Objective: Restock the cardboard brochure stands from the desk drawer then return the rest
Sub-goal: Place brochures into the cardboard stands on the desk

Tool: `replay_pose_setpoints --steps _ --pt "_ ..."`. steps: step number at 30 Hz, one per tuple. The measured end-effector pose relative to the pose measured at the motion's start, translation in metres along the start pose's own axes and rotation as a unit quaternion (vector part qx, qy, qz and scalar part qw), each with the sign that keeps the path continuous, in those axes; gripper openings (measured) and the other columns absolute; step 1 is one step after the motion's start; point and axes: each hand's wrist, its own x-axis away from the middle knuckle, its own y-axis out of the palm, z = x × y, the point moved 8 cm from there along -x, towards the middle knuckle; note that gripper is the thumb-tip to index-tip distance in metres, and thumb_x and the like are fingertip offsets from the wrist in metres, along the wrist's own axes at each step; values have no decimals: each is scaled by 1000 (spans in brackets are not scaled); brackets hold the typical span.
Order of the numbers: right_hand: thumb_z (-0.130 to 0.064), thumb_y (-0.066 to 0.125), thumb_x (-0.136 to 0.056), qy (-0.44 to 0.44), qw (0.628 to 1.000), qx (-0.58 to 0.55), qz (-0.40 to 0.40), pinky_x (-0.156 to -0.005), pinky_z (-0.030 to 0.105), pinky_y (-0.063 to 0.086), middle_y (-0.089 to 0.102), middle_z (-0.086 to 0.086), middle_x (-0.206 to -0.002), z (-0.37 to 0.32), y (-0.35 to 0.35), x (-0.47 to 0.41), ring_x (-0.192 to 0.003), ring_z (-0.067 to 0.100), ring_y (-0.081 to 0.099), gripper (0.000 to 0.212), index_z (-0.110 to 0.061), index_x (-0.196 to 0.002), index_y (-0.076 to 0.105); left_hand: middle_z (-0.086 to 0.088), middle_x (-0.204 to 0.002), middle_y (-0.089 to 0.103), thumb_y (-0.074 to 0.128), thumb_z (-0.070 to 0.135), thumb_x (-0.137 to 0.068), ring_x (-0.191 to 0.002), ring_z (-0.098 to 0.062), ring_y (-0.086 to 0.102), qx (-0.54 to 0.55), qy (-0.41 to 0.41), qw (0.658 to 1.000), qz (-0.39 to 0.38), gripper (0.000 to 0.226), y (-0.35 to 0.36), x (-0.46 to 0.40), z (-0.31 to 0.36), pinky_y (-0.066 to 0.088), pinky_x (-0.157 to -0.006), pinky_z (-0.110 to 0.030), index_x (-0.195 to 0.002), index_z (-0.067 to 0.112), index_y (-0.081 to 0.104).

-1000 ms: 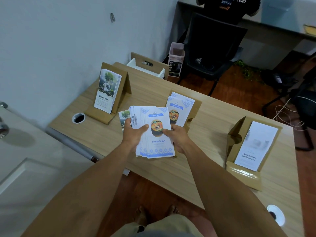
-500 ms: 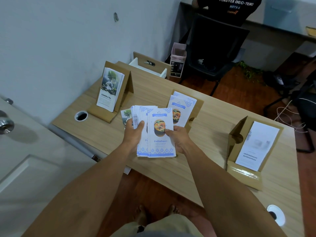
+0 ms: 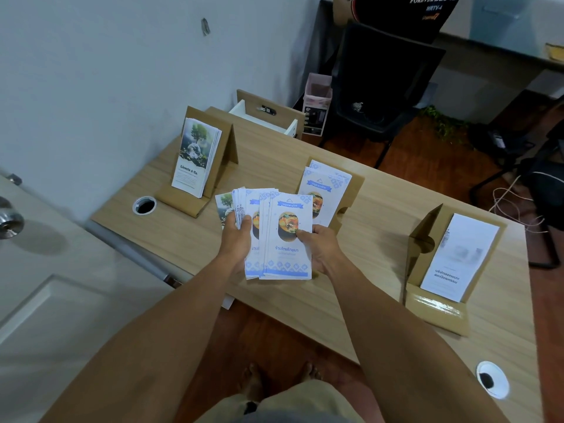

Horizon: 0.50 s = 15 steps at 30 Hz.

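Flat, glossy rectangular brochures (image 3: 279, 236), fanned at the desk's centre, are grasped by left hand (image 3: 236, 239) at nine o'clock, right hand (image 3: 320, 250) pinching at three.

Both forearms (image 3: 171, 325) are bare, with no sleeves in view. Khaki shorts (image 3: 283, 404) show at the bottom edge, above 2 bare feet (image 3: 253, 380).

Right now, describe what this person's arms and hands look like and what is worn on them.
Both arms are bare along all of their length that is in view: no sleeves show. The left hand and right hand wear no gloves, and no rings, watch or wristband can be seen on the sides facing the camera. No marks or tattoos show on either forearm.
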Motion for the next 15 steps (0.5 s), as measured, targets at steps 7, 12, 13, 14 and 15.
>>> replay_pose_setpoints --steps 7,12,13,14,15 --pt "-12 77 -89 -23 997 74 -28 -62 35 62 79 3 -99 -2 19 4 -81 21 78 17 -18 -104 72 -7 -128 67 49 30 -108 -107 -27 70 -32 21 999 -8 34 12 5 3 59 -90 -57 -141 24 47" --pt "-16 68 -93 -57 974 206 -81 -52 23 56 75 -16 -85 -12 26 8 -76 9 76 14 -31 -94 67 -7 -127 66 48 28 -108 -102 -22 70 -41 28 999 -8 35 10 0 4 62 -74 -41 -143 21 45" --pt "-14 63 -95 -57 965 240 -88 -57 25 56 73 -16 -88 -14 25 8 -81 10 75 15 -29 -93 66 -7 -127 66 48 28 -109 -102 -22 70 -41 28 999 -9 37 9 0 5 62 -72 -39 -144 21 45" --pt "-11 59 -96 -55 957 270 -92 -61 26 54 72 -16 -90 -16 24 7 -85 11 71 17 -26 -90 65 -7 -128 66 48 27 -108 -103 -24 70 -41 28 999 -9 38 8 -1 5 62 -74 -41 -146 20 44" --pt "-6 56 -95 -54 949 297 -97 -60 24 51 71 -15 -86 -19 23 7 -84 10 67 20 -22 -84 63 -8 -128 66 48 27 -108 -105 -26 70 -43 28 999 -9 39 8 -2 4 62 -78 -43 -146 20 44"
